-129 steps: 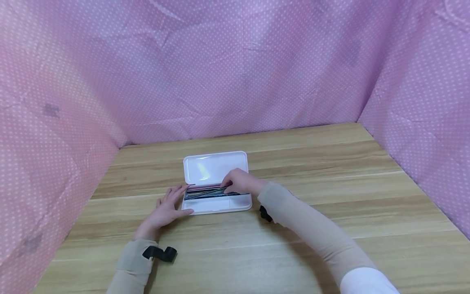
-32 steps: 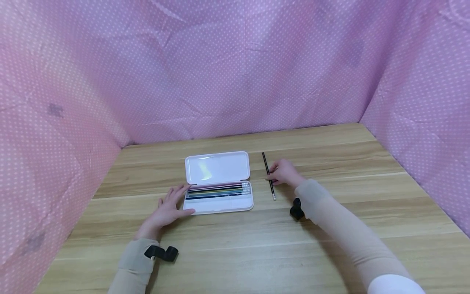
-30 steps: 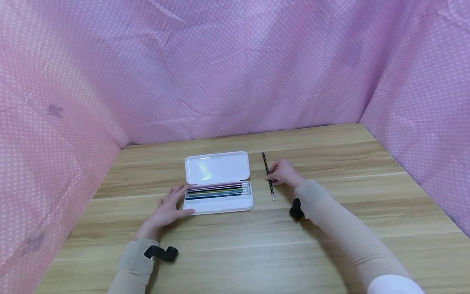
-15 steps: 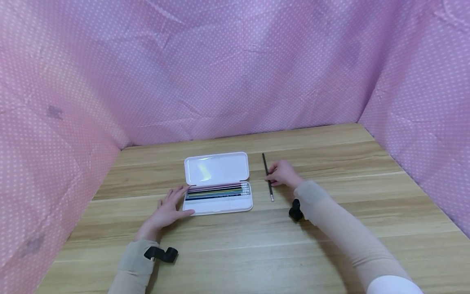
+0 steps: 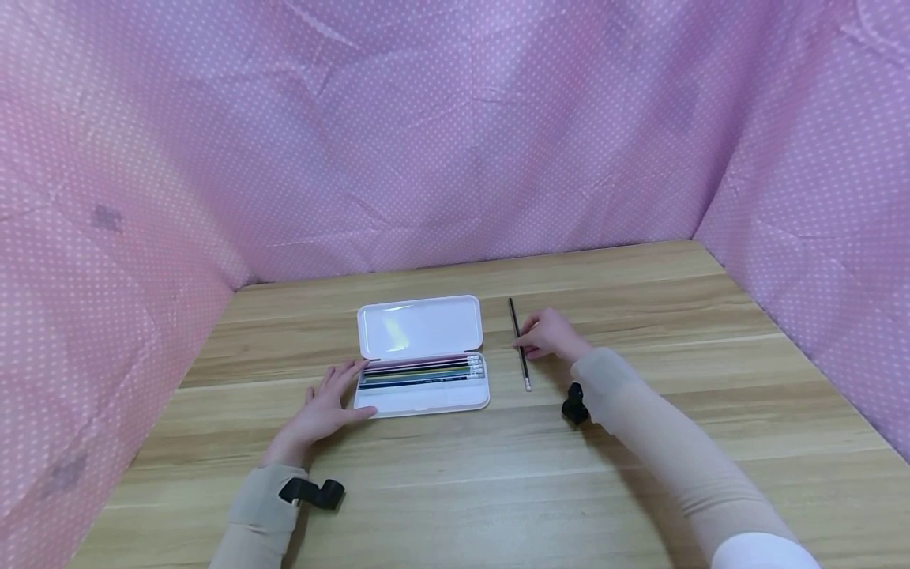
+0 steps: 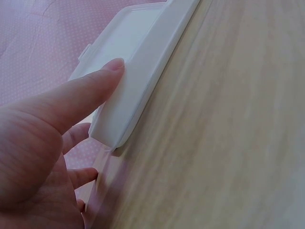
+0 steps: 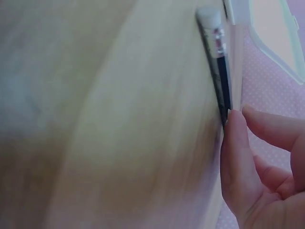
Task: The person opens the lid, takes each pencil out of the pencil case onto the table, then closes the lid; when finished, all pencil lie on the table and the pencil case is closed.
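Observation:
A white pencil case (image 5: 426,399) lies on the table with its lid (image 5: 419,326) folded back. Several pencils (image 5: 419,371), white erasers at their right ends, lie side by side in its rear part. My left hand (image 5: 323,407) rests at the case's left end, fingers spread and thumb on the front rim; the left wrist view shows the thumb (image 6: 90,90) lying on the case. Right of the case, a dark pencil (image 5: 524,367) points away from me, eraser end nearest. My right hand (image 5: 550,336) pinches its middle between thumb and finger; its eraser (image 7: 209,18) shows up close in the right wrist view.
The wood-grain table (image 5: 441,498) extends around the case. Pink dotted cloth (image 5: 462,134) hangs behind it and on both sides. A black strap piece (image 5: 313,491) sits on the left wrist, and another black piece (image 5: 574,405) on the right.
About four seconds ago my right hand was inside the case among the pencils; it has since moved right with one dark pencil, now at the table. Over the last second almost nothing moved.

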### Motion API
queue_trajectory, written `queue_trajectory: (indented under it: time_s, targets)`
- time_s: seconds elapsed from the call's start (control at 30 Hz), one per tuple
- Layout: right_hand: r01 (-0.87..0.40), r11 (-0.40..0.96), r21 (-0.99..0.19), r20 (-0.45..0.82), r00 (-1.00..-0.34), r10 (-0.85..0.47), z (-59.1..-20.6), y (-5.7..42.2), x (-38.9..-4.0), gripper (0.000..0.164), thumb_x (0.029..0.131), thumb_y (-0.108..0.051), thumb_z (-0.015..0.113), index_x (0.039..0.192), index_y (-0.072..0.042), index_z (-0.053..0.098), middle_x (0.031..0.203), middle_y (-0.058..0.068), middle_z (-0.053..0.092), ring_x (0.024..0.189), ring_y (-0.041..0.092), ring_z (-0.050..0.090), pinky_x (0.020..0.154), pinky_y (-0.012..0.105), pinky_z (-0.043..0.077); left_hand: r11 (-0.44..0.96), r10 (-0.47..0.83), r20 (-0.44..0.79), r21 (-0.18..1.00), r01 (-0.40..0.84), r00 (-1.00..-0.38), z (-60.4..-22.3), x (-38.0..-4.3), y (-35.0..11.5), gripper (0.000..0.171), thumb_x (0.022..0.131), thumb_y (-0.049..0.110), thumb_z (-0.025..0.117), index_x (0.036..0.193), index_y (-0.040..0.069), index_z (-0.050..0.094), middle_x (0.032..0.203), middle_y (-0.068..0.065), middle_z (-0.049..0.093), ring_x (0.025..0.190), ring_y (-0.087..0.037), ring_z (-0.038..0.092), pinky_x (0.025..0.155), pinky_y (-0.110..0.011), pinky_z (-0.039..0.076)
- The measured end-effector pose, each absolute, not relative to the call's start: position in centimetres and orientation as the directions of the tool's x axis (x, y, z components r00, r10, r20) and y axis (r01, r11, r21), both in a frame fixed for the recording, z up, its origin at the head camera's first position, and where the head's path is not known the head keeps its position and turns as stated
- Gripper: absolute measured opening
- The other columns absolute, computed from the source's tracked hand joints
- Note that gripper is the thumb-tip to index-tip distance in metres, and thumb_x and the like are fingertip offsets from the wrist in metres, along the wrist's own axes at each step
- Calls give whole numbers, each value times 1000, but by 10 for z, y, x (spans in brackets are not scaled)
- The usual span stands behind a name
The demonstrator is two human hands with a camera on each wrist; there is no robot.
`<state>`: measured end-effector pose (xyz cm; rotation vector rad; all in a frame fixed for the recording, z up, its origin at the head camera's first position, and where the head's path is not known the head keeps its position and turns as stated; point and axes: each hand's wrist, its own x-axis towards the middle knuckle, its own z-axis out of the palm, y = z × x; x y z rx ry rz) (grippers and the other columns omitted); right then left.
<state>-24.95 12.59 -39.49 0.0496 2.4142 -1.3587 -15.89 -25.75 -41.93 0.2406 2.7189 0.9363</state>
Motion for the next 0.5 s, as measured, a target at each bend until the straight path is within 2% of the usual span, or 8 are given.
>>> queue_trajectory:
  time_s: [0.2, 0.5]
  targets:
    - [140, 559, -817, -292, -937, -191, -386, 123, -250, 26, 85, -6, 67, 107, 6, 59, 86, 11, 64, 64, 13, 64, 64, 27, 57, 774, 235, -184, 630, 69, -954, -419, -158, -257, 87, 81, 44, 71, 151, 20, 24, 158, -21, 7, 141, -49, -9, 100, -74, -12]
    - [16, 578, -816, -231, -925, -301, -374, 106, -242, 32, 83, -6, 65, 112, 7, 61, 84, 10, 61, 71, 21, 65, 69, 31, 57, 772, 234, -190, 633, 64, -953, -419, -159, -257, 87, 81, 44, 71, 151, 20, 24, 158, -21, 6, 141, -49, -10, 100, -73, -12]
